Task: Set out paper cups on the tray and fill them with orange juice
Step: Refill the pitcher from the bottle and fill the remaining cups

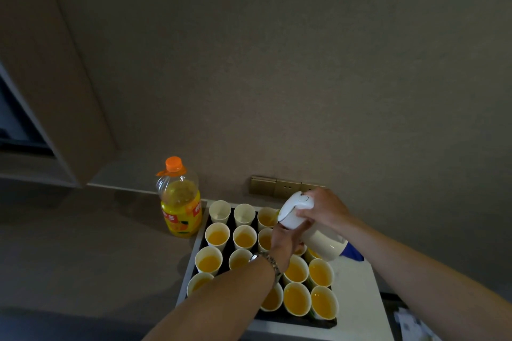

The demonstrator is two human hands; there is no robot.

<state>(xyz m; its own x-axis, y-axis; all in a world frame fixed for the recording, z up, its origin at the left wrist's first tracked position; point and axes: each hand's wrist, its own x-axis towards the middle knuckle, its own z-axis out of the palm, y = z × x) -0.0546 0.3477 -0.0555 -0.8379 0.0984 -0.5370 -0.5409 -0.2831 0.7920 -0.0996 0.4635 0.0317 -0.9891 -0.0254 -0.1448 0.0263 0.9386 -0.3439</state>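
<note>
On the small white table [357,285] by the wall sits a dark tray [291,318] full of paper cups [297,299]. Most of them hold orange juice already. Two cups in the back row, the far left one [219,211] and the one next to it [244,214], look white and empty inside.

A white jug [307,225] is tipped over the back right part of the tray. The right hand [324,210] is curled around its top end near the lid. The left hand [285,241], with a watch [267,260] on the wrist, reaches in under the jug and touches it from below, so both hands seem to be holding it. I cannot see the spout or any juice coming out, because the hands are in the way.

A big juice bottle [181,202] with an orange cap stands just beside the tray on the left, with its cap on and some juice inside.

I think the filling step is nearly done. Next, the jug needs to move over to the two empty cups at the back left. The pour should be slow and gentle, since the cups stand very close together and juice could splash between them.
</note>
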